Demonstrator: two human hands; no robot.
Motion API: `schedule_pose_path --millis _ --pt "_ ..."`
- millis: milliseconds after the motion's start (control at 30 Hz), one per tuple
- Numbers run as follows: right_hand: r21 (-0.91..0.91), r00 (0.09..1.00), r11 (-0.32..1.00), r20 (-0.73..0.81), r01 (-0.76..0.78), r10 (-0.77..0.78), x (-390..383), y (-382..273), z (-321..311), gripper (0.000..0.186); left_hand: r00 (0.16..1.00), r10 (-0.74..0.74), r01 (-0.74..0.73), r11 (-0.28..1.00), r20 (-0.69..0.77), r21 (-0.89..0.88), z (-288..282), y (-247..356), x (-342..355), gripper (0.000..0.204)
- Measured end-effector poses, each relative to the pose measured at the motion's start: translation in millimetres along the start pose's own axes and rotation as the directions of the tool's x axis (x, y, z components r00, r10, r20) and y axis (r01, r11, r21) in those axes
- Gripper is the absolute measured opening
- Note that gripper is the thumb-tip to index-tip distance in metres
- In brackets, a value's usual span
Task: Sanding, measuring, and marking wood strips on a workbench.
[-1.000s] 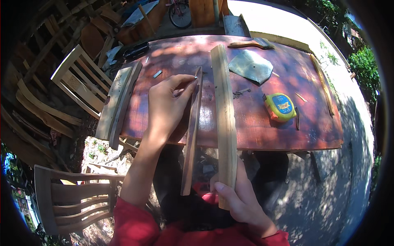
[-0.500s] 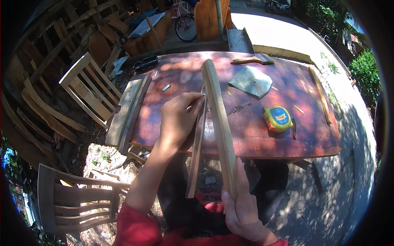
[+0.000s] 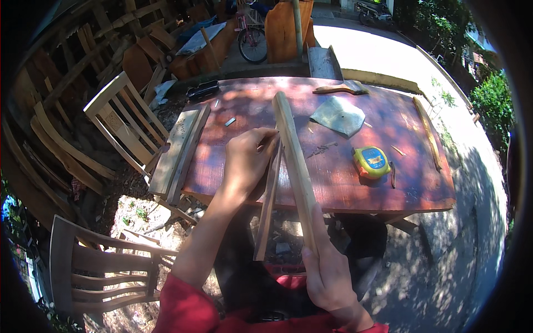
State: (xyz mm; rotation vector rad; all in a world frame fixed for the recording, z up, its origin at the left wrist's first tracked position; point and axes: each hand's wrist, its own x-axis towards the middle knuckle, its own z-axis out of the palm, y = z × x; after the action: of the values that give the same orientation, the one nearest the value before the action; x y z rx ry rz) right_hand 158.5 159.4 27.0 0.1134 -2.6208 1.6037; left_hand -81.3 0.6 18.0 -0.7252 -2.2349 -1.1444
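A long pale wooden strip (image 3: 297, 172) slants over the near edge of the table, its far end raised toward the middle. My right hand (image 3: 330, 275) is wrapped around the near end, fingers along its side. Partway up, my left hand (image 3: 250, 161) is closed in a pinch against the strip's left side; whatever lies between its fingertips is hidden. A second, thinner wooden strip (image 3: 265, 222) hangs below the left fingers, between the two hands. To the right on the reddish table (image 3: 244, 100) lie a yellow tape measure (image 3: 372, 162) and a greyish sheet (image 3: 338, 115).
Curved wood pieces lie at the table's far edge (image 3: 341, 87) and right edge (image 3: 427, 130). Boards (image 3: 177, 150) lean along its left side. Two wooden chair backs (image 3: 125, 119) stand on the left. A black tray (image 3: 203, 90) sits at the far left corner.
The view has shifted slightly, and the pale strip's far end appears a little lower. My left fingers have curled in more, rolling over at the strip. The right hand keeps its grip.
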Motion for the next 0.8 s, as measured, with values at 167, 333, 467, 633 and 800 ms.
schedule_pose_path --millis 167,333,467,633,800 --pt "-0.033 0.998 0.999 -0.045 0.034 -0.036 6 2 2 0.074 1.0 -0.014 0.014 1.0 0.01 0.014 1 0 0 0.02" --pt "0.1 0.996 0.995 -0.088 0.014 -0.005 5 0 5 0.076 1.0 -0.02 0.019 1.0 0.023 0.024 0 -2 -1 0.02" --pt "-0.026 1.0 1.0 -0.006 0.004 -0.004 13 1 5 0.077 1.0 -0.018 0.018 1.0 0.014 -0.009 -2 -1 1 0.02" --pt "-0.112 0.967 0.978 -0.168 0.176 -0.194 13 3 12 0.075 0.999 -0.027 0.028 0.998 0.022 -0.048 0 0 -1 0.02" --pt "-0.097 0.991 0.992 -0.099 0.082 -0.092 15 -6 10 0.074 0.997 -0.067 0.068 0.997 0.035 -0.033 -5 8 -3 0.02"
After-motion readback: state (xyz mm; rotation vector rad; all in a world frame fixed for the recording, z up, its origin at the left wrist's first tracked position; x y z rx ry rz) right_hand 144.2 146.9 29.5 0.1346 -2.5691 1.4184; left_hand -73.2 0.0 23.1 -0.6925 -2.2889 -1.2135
